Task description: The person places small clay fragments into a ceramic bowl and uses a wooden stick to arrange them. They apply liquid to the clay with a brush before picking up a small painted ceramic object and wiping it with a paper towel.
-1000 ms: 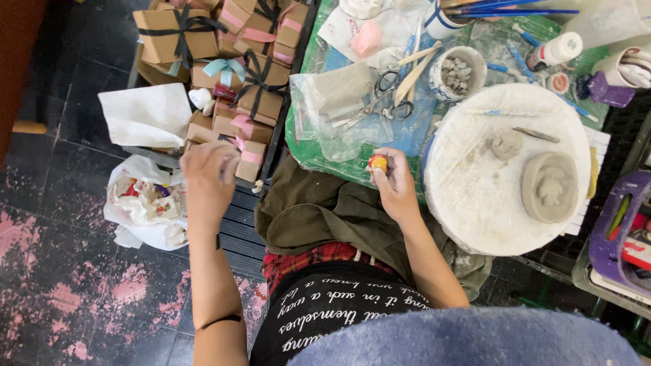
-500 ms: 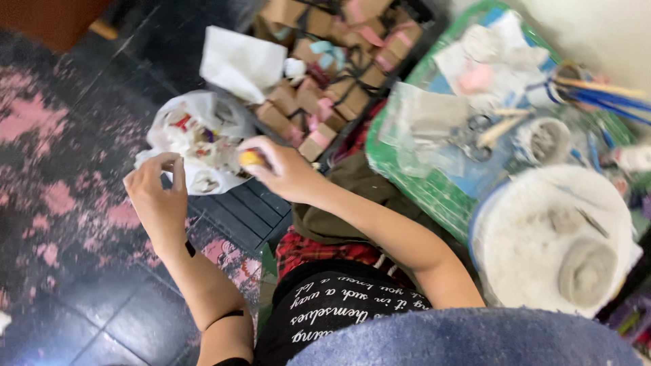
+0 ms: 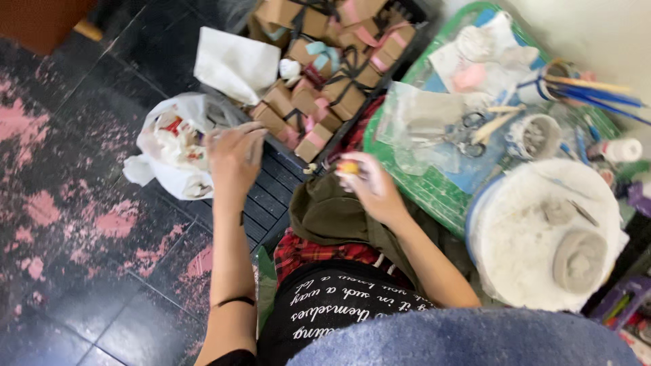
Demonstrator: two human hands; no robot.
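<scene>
A small yellow-orange object (image 3: pixel 348 167) is pinched in the right hand (image 3: pixel 371 188); the grip is closed down on it with fingertips, and the object is too blurred to be named more exactly. It is held just above the olive cloth (image 3: pixel 339 217) on the lap, near the edge of the green cutting mat (image 3: pixel 434 193). The left hand (image 3: pixel 234 159) is seen with fingers loosely curled, grip half open, nothing clearly held; it is placed beside the white plastic bag (image 3: pixel 173 152) of scraps on the floor. Small brown ribbon-tied gift boxes (image 3: pixel 325 61) are piled in a black crate beyond. Scissors (image 3: pixel 468 132) are lying on the mat. A grey clay piece (image 3: pixel 578 259) is resting on the round white board (image 3: pixel 529 244).
</scene>
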